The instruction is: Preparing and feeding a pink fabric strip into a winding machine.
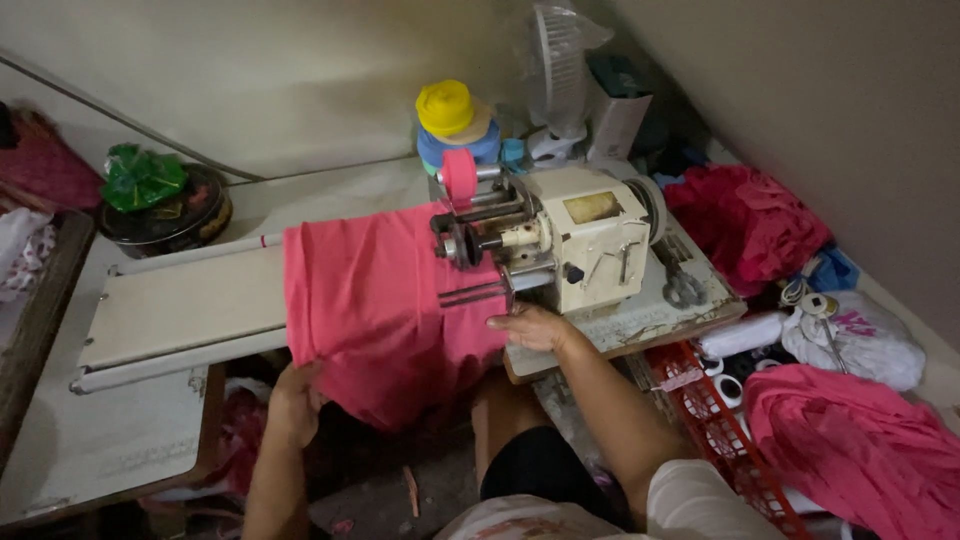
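Note:
A pink garment (pixel 375 300) is stretched around the long arm of a cream sewing machine (pixel 590 235). My left hand (pixel 297 400) grips the garment's lower left edge from below. My right hand (pixel 535 328) rests on the cloth's right edge just in front of the machine's needle area, pressing it against the machine bed. A roll of pink tape (pixel 460 175) sits on the machine's feeder above the cloth.
Stacked yellow and blue tape rolls (pixel 452 120) stand behind the machine beside a small fan (pixel 556 70). Scissors (pixel 683 285) lie on the machine table. Heaps of pink cloth (pixel 860 450) and red cloth (pixel 750 220) lie at right, near a red basket (pixel 715 410). A round tin (pixel 170 215) sits at left.

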